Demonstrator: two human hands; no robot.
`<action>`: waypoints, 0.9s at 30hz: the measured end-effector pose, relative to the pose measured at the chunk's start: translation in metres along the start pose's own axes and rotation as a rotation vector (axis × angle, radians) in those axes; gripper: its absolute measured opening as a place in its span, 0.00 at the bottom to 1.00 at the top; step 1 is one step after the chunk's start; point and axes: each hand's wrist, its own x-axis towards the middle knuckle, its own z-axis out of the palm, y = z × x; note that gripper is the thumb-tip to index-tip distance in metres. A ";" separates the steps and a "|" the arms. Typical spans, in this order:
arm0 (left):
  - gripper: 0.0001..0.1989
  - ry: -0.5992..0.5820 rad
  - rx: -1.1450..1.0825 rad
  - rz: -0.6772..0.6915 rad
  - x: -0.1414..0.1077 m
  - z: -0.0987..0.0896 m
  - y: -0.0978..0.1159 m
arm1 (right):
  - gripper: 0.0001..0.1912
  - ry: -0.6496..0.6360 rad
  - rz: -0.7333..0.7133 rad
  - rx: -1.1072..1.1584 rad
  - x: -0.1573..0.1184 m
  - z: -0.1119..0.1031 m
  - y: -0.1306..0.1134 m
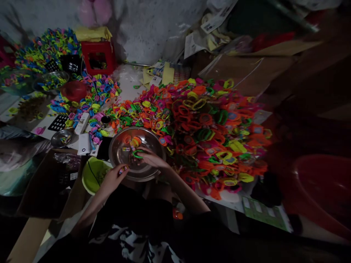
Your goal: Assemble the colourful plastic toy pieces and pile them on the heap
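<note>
A wide metal bowl (115, 160) stands in front of me, with a few orange toy watches (135, 141) and small coloured pieces inside. Over its right part, my right hand (150, 159) is closed around a green toy watch (137, 153). My left hand (115, 178), at the bowl's near left rim, pinches a small multicoloured piece (124, 169); its exact kind is too small to make out. Right beside the bowl rises a big heap of orange, yellow, green and pink toy watches (216, 135).
A lime-green basin (89, 177) sits low at the left, beside an open cardboard box (49, 190). A white power strip (81, 123), a white device (83, 144) and a small metal bowl (60, 139) lie farther left. A red stool (98, 58) stands behind; a large red tub (320, 190) is at right.
</note>
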 end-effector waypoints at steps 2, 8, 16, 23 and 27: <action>0.15 0.001 -0.005 0.006 0.001 0.001 0.004 | 0.21 -0.013 0.019 0.120 -0.004 0.006 -0.008; 0.15 -0.066 -0.021 0.060 -0.004 0.001 0.004 | 0.19 -0.409 0.287 -0.288 -0.016 -0.029 -0.053; 0.17 -0.060 -0.057 0.027 -0.007 0.000 -0.016 | 0.20 0.738 -0.472 -0.063 -0.036 -0.134 -0.131; 0.16 -0.092 -0.035 0.024 -0.005 0.005 -0.009 | 0.19 0.570 -0.183 -0.507 -0.010 -0.115 -0.057; 0.15 -0.088 -0.009 0.040 -0.005 0.005 -0.006 | 0.17 0.386 -0.100 -0.681 0.020 -0.081 -0.007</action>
